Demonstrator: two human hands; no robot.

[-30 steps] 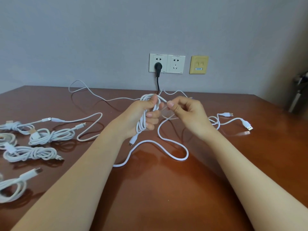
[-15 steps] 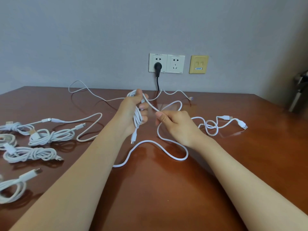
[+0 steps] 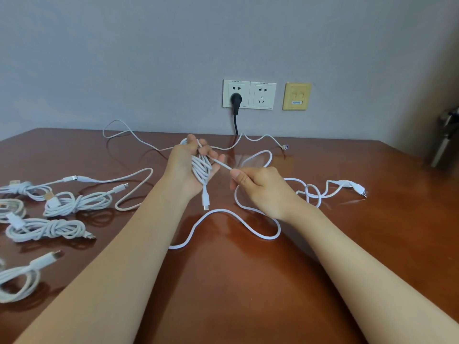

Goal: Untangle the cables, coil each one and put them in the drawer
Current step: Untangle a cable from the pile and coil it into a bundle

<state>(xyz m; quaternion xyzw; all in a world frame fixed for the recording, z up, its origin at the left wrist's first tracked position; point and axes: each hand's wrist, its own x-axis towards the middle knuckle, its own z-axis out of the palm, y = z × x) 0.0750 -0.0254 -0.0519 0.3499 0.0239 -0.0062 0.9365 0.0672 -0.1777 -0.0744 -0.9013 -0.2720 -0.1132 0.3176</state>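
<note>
Holding coil point(image 3: 201, 167) in left hand point(image 3: 188, 167); right hand point(image 3: 258, 187) pinching cable point(image 3: 260, 234).

Indoor rm, domestic or small-office type; can't tell which. Evidence: polished reddish-brown wood surface point(image 3: 248, 294), desk-like, set vs. a plain painted grey-lilac wall point(image 3: 149, 58). On the wall just above the surface are twin white power sockets point(image 3: 262, 95), w/ a black plug point(image 3: 235, 98) in the left one, its cord dropping behind the far edge. Beside them is a yellowed 2-port data/phone plate point(image 3: 297, 96) w/ a small blue label. Consumer stuff on the surface: coiled white USB cables point(image 3: 47, 229) at left and a loose white cable point(image 3: 258, 235) trailing across the middle. At R edge, a blurred metal fitting point(image 3: 444, 142), poss. door hardware, unclear. Light is soft and even.
</note>
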